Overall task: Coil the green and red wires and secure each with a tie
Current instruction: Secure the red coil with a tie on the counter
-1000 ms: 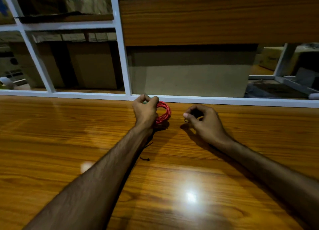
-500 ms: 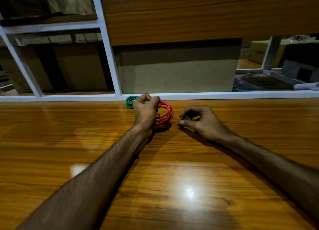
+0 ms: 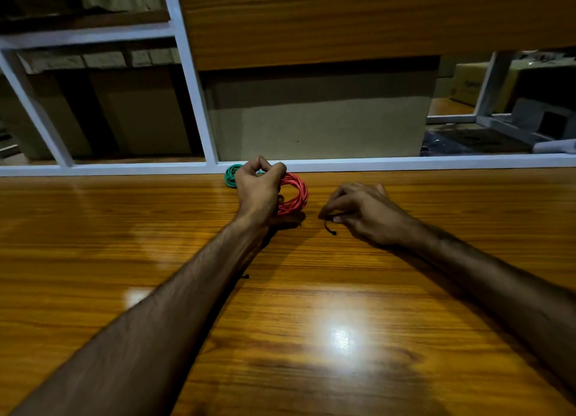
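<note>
Red wire: the coil of red plastic-coated wire (image 3: 294,194) is wound into a neat ring and stands on edge on the glossy brown wooden worktop (image 3: 124,228), held up by the left hand (image 3: 257,186); no tie is visible on it.
Green wire: the coil of green plastic-coated wire (image 3: 231,175) lies at the far edge of the worktop, just behind the left hand and mostly hidden by it; whether it carries a tie cannot be told.
Left grip: fingers curled round the near side of the red coil, grasping it.
Right grip: the right hand (image 3: 363,211) rests on the worktop near the red coil and apart from it, its fingertips pinching a thin black tie (image 3: 329,228) whose end pokes out below.
Done: both wires look coiled.
Left: judging by the loose tie, the red coil has yet to be bound.
Other: a second small black piece (image 3: 245,276) shows beside the left forearm.
</note>
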A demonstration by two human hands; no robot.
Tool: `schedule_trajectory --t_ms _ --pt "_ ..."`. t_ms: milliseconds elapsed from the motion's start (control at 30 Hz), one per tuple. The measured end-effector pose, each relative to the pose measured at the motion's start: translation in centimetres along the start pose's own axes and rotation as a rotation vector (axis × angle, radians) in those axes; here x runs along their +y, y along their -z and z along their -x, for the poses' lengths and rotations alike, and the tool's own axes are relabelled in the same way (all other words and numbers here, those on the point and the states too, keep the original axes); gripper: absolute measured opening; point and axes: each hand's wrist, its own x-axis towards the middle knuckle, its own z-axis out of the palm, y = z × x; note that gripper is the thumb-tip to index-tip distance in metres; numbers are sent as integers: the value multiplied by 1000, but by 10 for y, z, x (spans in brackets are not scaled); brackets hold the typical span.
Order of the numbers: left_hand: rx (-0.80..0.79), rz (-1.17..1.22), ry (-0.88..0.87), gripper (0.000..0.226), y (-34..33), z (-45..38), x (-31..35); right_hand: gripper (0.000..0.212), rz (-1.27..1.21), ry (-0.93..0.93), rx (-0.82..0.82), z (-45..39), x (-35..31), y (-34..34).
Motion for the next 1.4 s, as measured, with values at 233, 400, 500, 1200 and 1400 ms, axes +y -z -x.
schedule_trajectory --t_ms 233,400,500,1200,1400 --pt "-50 3 15 18 -2 10 8 7 37 11 -9 -2 -5 1" --pt "-42 9 41 18 0 10 10 9 -146 -57 -27 -4 -10 3" --pt "-19 -31 14 18 2 5 7 6 -501 -186 -13 -5 -17 15" --pt "4 85 154 19 2 3 5 19 -901 -126 51 -11 -38 48" --pt "1 53 104 16 -2 7 6 25 -831 -104 86 -11 -45 49"
